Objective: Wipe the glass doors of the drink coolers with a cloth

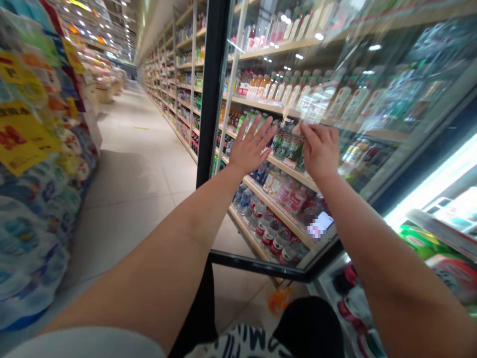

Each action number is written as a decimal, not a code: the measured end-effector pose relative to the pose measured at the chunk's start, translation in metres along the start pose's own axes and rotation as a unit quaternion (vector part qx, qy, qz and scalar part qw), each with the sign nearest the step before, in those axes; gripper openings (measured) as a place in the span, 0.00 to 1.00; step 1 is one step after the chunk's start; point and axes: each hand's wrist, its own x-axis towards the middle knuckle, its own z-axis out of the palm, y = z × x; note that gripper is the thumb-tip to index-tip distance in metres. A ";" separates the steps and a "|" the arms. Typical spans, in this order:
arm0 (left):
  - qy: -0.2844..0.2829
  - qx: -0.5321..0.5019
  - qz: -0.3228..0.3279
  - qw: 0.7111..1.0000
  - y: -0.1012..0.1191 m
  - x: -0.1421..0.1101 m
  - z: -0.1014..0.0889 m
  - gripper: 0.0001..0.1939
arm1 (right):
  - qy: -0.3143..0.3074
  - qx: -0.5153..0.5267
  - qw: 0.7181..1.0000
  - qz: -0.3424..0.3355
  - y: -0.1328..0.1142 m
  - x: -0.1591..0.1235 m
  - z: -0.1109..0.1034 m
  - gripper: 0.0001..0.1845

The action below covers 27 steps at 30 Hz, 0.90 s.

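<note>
A glass cooler door with a black frame stands swung open in front of me. My left hand is raised with its fingers spread, its palm towards the glass and seemingly against it. To its right, my right hand is closed in a pinch close to the same pane. Something small and pale shows at its fingertips, too blurred to name. Through the glass appear shelves with rows of bottles. A sticker or reflection, partly pixelated, lies low on the pane.
Stacked packs of bottles with a yellow sign line the left. A tiled aisle runs ahead beside long shelves. The lit cooler's packaged goods are at right. An orange item is low near my legs.
</note>
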 end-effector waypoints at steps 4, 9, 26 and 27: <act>-0.004 0.006 0.016 1.000 0.000 0.000 0.000 0.35 | -0.028 0.000 0.998 -0.049 -0.002 -0.007 0.002 0.22; 0.008 0.034 0.028 0.999 -0.002 -0.001 0.004 0.34 | -0.001 -0.024 0.997 -0.077 0.005 -0.004 0.000 0.21; 0.025 0.008 0.021 0.999 -0.004 0.001 0.012 0.33 | -0.015 0.010 0.996 -0.087 -0.002 -0.004 0.000 0.20; 0.025 0.006 0.021 0.999 -0.004 0.001 0.012 0.33 | -0.029 0.015 0.995 -0.098 -0.003 -0.002 0.001 0.20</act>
